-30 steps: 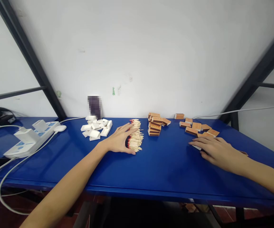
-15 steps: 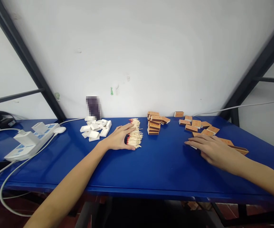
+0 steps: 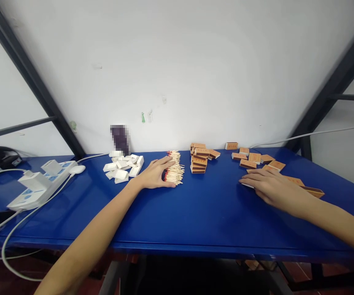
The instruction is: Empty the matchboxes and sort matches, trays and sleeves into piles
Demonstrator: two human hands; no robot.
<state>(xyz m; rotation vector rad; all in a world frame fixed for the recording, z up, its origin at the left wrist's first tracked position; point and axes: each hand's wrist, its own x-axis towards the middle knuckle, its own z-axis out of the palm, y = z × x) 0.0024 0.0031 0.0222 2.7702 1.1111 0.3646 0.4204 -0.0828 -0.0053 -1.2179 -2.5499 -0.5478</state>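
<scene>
My left hand [image 3: 156,173] curves around the red-headed side of a pile of wooden matches [image 3: 174,172], thumb at the near end and fingers over the far part. Some match heads are hidden beneath its fingers. On the right, my right hand [image 3: 270,187] bends its fingers over a matchbox [image 3: 248,185], of which only a white edge shows; the thumb is hidden. Several orange matchboxes [image 3: 254,157] lie around and behind this hand. Between the hands stands an uneven stack of matchboxes [image 3: 198,161].
White matchbox trays [image 3: 121,175] lie in a heap left of the matches. A power strip [image 3: 43,186] with plugs and white cables sits at the left on the blue table [image 3: 195,221]. A pixelated dark object [image 3: 120,140] leans on the wall. Black frame bars slant at both sides.
The match pile looks slightly tighter, its near end drawn in by my left thumb. My right hand has barely moved. The view has shifted a little.
</scene>
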